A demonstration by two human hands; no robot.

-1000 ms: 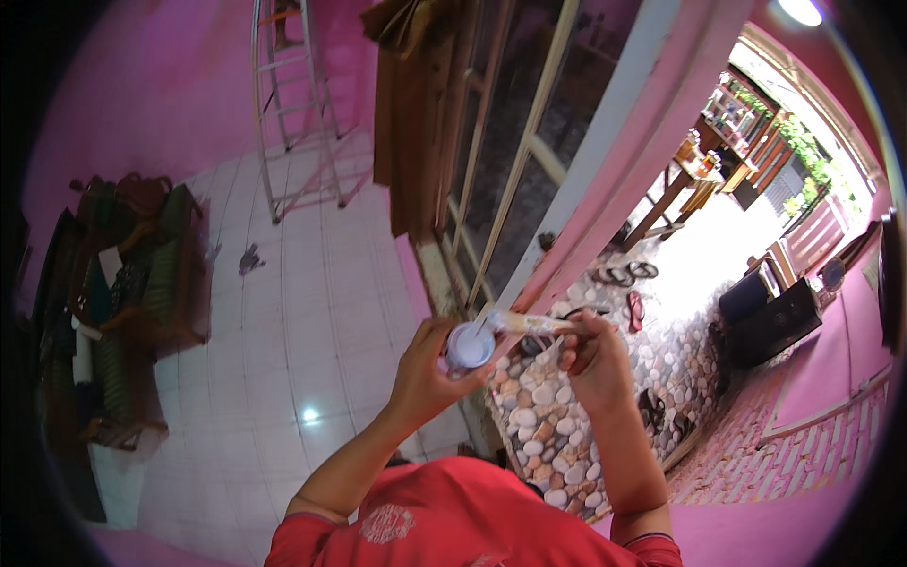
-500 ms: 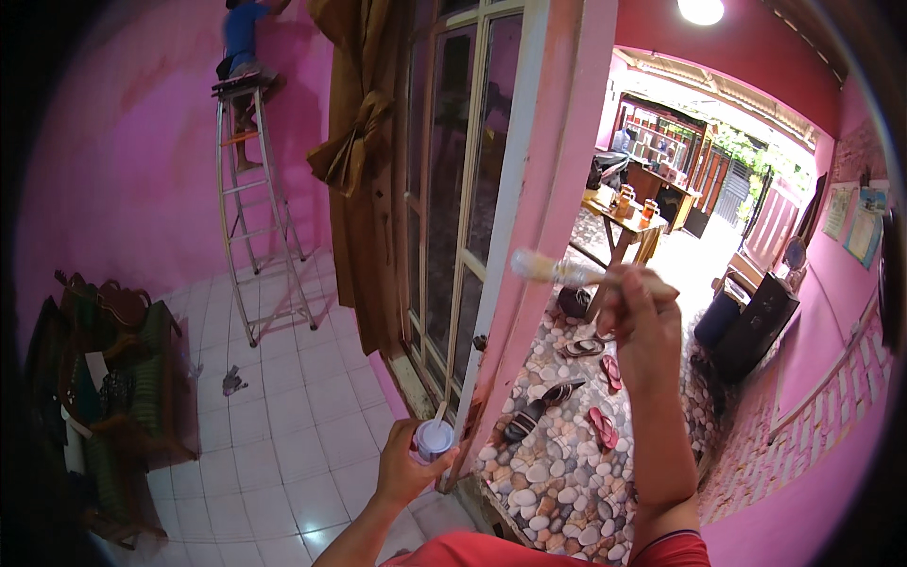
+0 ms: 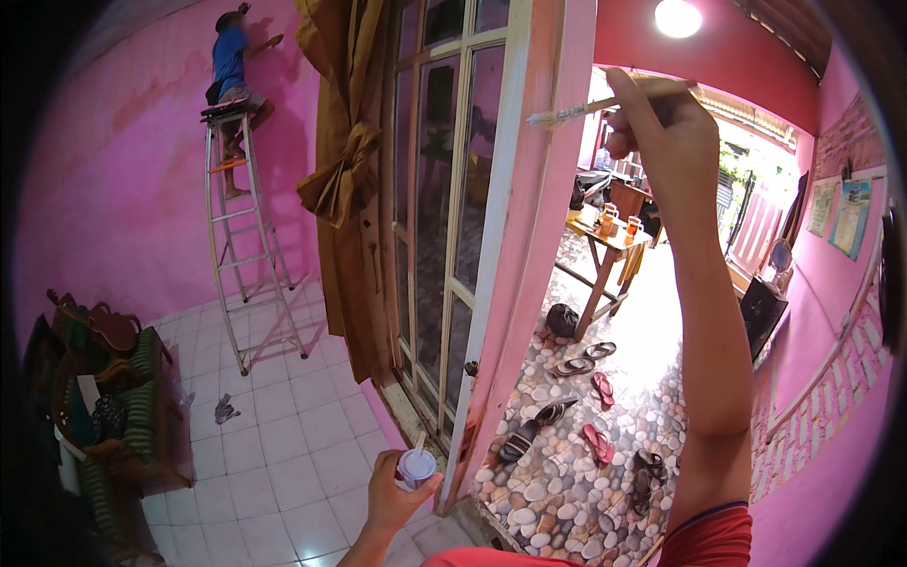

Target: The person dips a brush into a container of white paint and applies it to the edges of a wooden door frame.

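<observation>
Raised the brush (image 3: 570, 114) and right hand (image 3: 675, 132) since the earlier frame, up along the post (image 3: 529, 217). Pinching the handle in the right fingers, with whitish bristles to their left; cannot tell whether touching the post. Gripping a pale cup (image 3: 416, 463), with a stick (image 3: 421, 439) in it, in the curled fingers of the left hand (image 3: 389, 501), well below. Could drip onto the sandals (image 3: 597, 442) below the right fingers, if overloaded. Could smear the post through a wrist slip, or spill the cup by tilting it, eyes on the brush.
</observation>
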